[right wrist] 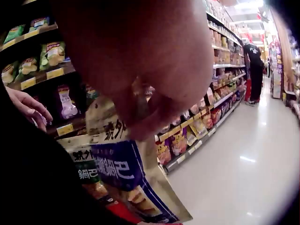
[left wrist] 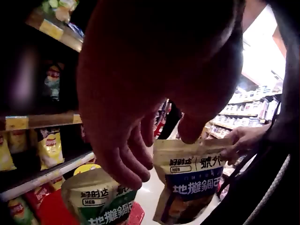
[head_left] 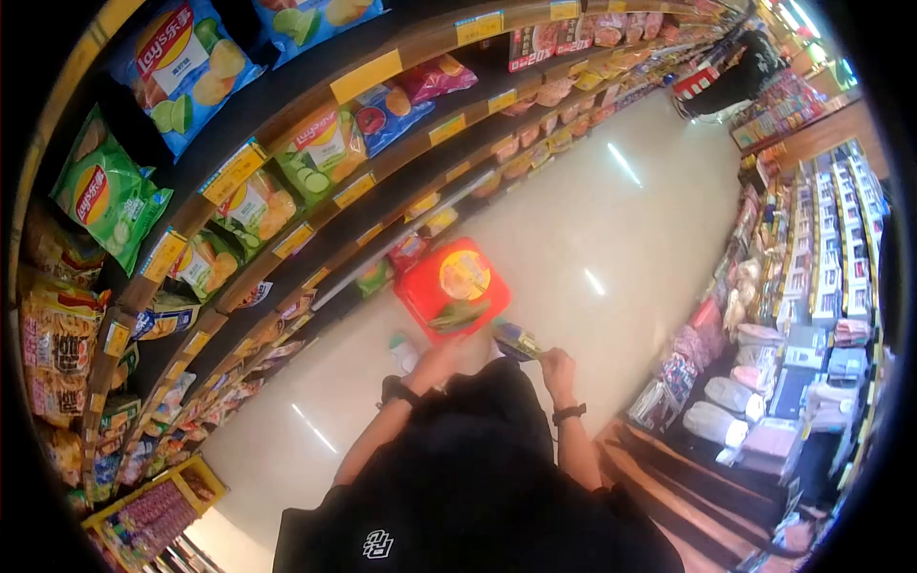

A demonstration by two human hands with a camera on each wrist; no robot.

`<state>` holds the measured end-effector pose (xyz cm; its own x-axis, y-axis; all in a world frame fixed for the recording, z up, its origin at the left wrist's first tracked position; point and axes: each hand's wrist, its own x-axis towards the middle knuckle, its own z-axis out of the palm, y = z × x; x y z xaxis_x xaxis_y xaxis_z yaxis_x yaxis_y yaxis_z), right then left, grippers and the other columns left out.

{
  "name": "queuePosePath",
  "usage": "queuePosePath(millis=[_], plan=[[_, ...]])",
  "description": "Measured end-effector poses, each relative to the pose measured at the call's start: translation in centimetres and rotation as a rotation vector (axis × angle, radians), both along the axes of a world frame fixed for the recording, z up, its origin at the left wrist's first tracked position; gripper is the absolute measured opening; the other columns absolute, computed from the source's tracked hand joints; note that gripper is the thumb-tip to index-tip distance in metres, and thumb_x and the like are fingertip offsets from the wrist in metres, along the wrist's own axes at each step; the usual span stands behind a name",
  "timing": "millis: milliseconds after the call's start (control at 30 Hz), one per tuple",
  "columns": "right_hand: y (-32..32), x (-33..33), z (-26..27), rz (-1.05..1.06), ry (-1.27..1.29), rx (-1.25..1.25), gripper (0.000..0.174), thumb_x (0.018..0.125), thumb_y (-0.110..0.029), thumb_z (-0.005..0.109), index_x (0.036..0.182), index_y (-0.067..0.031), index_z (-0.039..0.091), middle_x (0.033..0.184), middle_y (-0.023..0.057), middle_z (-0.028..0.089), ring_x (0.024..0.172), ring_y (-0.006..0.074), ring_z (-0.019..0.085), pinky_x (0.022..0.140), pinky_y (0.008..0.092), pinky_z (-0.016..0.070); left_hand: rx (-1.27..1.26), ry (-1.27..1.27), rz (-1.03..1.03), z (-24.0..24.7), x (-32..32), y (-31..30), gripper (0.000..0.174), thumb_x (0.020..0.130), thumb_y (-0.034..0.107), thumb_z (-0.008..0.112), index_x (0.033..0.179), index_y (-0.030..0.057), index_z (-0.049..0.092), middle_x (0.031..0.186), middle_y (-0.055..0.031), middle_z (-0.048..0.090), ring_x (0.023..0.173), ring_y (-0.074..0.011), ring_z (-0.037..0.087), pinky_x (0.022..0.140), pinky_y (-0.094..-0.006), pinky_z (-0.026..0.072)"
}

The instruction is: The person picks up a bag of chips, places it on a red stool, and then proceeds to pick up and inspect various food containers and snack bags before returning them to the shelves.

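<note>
My right hand [head_left: 559, 374] pinches the top corner of a beige snack bag with a blue label [left wrist: 187, 185], which hangs upright. In the right wrist view, thumb and fingers close on the top of this blue-label bag [right wrist: 119, 164]. My left hand [head_left: 447, 361] has its fingers loosely bent downward and holds nothing. Just below these fingers, in the left wrist view, is a matching bag with a green label [left wrist: 101, 199]. It stands apart from the left hand [right wrist: 30, 108] in the right wrist view. A red container [head_left: 420, 291] with a round yellow label [head_left: 466, 275] is in front of me.
Shelves of chip bags [head_left: 320, 153] run along the left. Low shelves with folded goods [head_left: 774, 382] line the right side. A pale shiny floor [head_left: 573, 229] stretches between them. Farther up the aisle stands a person in dark clothes [right wrist: 254, 70].
</note>
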<state>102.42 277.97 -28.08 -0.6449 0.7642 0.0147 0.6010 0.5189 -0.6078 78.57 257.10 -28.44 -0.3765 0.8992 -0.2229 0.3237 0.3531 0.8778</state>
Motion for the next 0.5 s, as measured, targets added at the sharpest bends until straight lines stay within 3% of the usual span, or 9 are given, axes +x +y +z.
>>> queuePosePath(millis=[100,200,300,400,500], plan=[[1.4,-0.5,-0.2,-0.193,-0.011,-0.279,0.017,0.087,-0.012,0.064,0.078,0.0006,0.058,0.065,0.0145,0.062,0.059,0.0226,0.065,0.053,0.038,0.0485,-0.168,-0.04,0.121,-1.0,0.0,1.8,0.048,0.086,0.023,0.066,0.127,0.002,0.052,0.119,-0.0226,0.058,0.112,-0.037,0.055,0.094,-0.0433,0.0448],[2.8,-2.0,-3.2,-0.16,-0.105,-0.33,0.019,0.09,-0.014,0.062,0.079,-0.0007,0.052,0.059,0.0119,0.06,0.056,0.019,0.066,0.051,0.0364,0.049,-0.142,0.145,0.191,-1.3,0.3,4.3,0.05,0.086,0.024,0.066,0.127,-0.0002,0.05,0.121,-0.0238,0.056,0.113,-0.039,0.053,0.097,-0.044,0.043],[3.2,-4.5,-3.8,-0.174,0.038,-0.503,0.021,0.091,-0.015,0.061,0.082,-0.0011,0.049,0.065,0.0116,0.062,0.06,0.0176,0.067,0.052,0.0327,0.0508,-0.116,0.156,0.235,-1.9,0.7,5.7,0.052,0.086,0.024,0.066,0.128,-0.0007,0.049,0.125,-0.0251,0.053,0.118,-0.0401,0.05,0.1,-0.0439,0.041],[3.7,-5.9,-9.0,-0.216,0.113,-0.57,0.025,0.093,-0.017,0.062,0.082,-0.0003,0.047,0.076,0.0131,0.064,0.064,0.0175,0.067,0.055,0.0296,0.0523,-0.133,0.158,0.257,-2.6,1.5,6.5,0.054,0.083,0.015,0.066,0.13,0.0008,0.046,0.131,-0.0257,0.049,0.122,-0.0416,0.046,0.102,-0.0453,0.0397],[3.5,-7.8,-10.0,-0.251,0.264,-0.781,0.021,0.094,-0.016,0.061,0.09,0.0028,0.051,0.086,0.014,0.065,0.068,0.017,0.067,0.057,0.028,0.0532,-0.082,0.179,0.255,-2.7,1.9,7.3,0.053,0.082,0.015,0.067,0.129,0.0005,0.047,0.13,-0.0246,0.05,0.122,-0.0419,0.047,0.103,-0.0447,0.0387]])
